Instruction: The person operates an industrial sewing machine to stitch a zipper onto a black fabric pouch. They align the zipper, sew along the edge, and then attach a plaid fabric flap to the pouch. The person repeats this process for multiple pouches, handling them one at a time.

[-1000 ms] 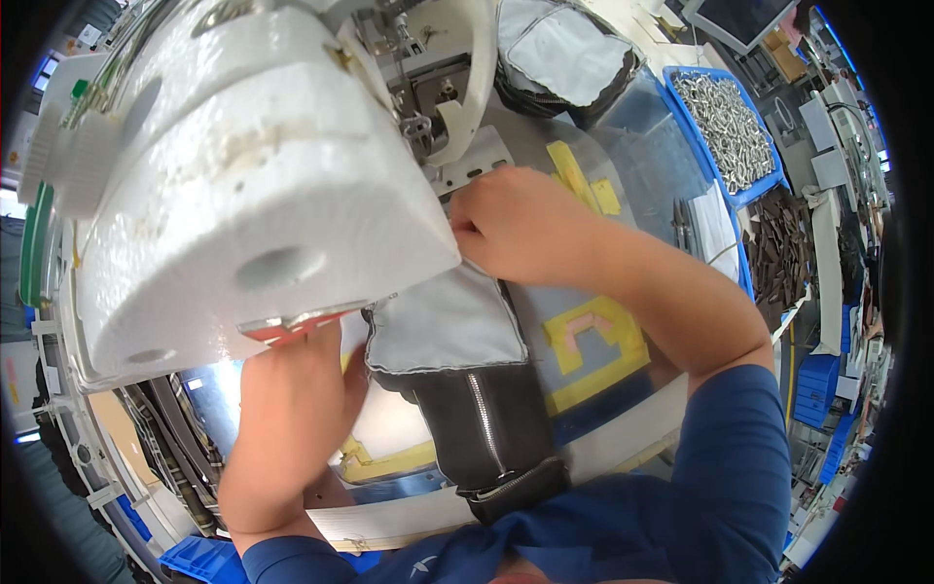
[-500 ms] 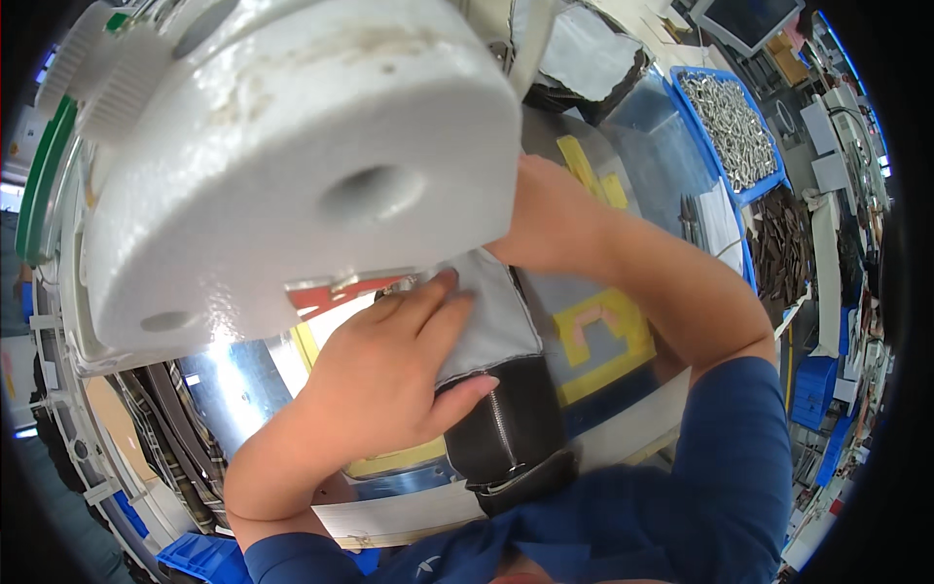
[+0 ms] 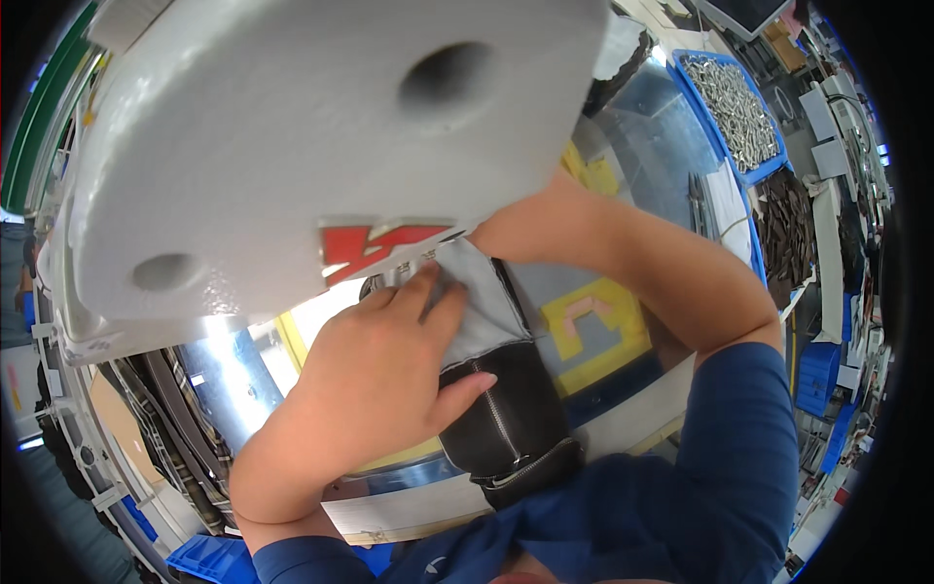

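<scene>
The white sewing machine head (image 3: 292, 136) fills the upper left and hides the stitching area beneath it. A black piece with a metal zipper (image 3: 540, 394) lies below it on the work surface, joined to grey lining cloth (image 3: 486, 326) that runs up under the machine. My left hand (image 3: 375, 365) rests on the grey cloth, fingers spread and thumb pointing across the black part near the zipper. At the far side of the cloth, my right hand (image 3: 535, 224) reaches in behind the machine head. Its fingers are hidden there.
Yellow tape (image 3: 623, 326) marks the metal work surface on the right. A blue tray of metal zipper pulls or similar small parts (image 3: 732, 109) stands far right, with dark strips (image 3: 781, 229) beside it. Plaid and dark fabric (image 3: 175, 428) hangs at the left, above a blue crate (image 3: 209, 557).
The machine head appears larger and farther right as the view shifts, covering more of the far side. Both hands stay in about the same place on and beside the cloth.
</scene>
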`<state>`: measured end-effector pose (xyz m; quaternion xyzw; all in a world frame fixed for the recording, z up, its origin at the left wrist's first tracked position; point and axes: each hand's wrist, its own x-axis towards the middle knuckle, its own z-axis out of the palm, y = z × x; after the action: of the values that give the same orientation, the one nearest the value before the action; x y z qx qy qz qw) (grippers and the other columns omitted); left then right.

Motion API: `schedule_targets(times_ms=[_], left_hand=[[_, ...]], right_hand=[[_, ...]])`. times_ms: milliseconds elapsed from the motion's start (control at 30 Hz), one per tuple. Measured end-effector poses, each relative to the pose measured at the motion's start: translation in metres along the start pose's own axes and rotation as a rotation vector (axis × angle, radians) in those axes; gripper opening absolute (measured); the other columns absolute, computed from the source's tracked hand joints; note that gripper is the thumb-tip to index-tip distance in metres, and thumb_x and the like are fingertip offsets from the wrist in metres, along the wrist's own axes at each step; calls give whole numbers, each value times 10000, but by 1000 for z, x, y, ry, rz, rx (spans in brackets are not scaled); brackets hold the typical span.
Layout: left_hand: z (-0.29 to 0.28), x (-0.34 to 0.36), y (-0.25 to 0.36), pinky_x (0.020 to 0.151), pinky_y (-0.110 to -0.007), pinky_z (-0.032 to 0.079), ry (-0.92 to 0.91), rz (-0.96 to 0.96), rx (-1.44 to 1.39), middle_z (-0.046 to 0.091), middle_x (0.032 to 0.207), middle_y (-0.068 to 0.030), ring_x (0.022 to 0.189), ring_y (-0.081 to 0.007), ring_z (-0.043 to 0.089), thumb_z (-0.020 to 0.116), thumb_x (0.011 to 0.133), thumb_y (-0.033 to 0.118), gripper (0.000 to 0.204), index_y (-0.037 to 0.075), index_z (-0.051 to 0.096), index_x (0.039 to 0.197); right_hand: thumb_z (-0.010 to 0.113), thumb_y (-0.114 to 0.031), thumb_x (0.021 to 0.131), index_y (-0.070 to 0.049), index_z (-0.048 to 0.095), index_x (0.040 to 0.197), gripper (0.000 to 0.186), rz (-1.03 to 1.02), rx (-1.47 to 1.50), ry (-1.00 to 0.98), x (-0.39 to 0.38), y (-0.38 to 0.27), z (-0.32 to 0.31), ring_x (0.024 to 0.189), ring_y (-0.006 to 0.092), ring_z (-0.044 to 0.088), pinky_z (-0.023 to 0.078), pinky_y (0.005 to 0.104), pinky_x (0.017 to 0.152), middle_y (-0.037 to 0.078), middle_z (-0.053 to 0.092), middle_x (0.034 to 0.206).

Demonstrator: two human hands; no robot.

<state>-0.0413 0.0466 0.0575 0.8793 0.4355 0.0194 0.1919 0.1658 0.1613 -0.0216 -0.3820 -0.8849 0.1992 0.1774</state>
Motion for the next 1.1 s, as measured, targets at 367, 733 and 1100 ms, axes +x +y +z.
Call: schedule_targets(times_ms=[367, 733, 1100], left_hand=[[0, -4, 0, 954, -421, 583, -67, 9, 44, 626, 1414, -292, 1075, -392, 715, 801, 860, 446, 730, -30, 615, 1381], [2, -9, -2, 939, -396, 583, -63, 19, 83, 614, 1417, -306, 1063, -370, 716, 811, 845, 410, 736, -53, 603, 1377], [5, -12, -1, 934, -386, 588, -66, 22, 109, 610, 1420, -320, 1094, -351, 711, 821, 823, 406, 743, -55, 602, 1363]], right_hand=[[643, -188, 803, 26, 740, 839, 238, 186, 74, 9, -11, -14, -14, 837, 461, 699, 572, 542, 776, 241, 724, 846], [648, -187, 844, -94, 762, 990, 207, 141, 63, -31, -4, -13, -5, 869, 451, 710, 583, 539, 775, 192, 748, 889], [653, -231, 919, -172, 752, 1178, 284, 124, -62, -57, -4, -20, -5, 1021, 389, 718, 586, 486, 852, 140, 767, 1106]])
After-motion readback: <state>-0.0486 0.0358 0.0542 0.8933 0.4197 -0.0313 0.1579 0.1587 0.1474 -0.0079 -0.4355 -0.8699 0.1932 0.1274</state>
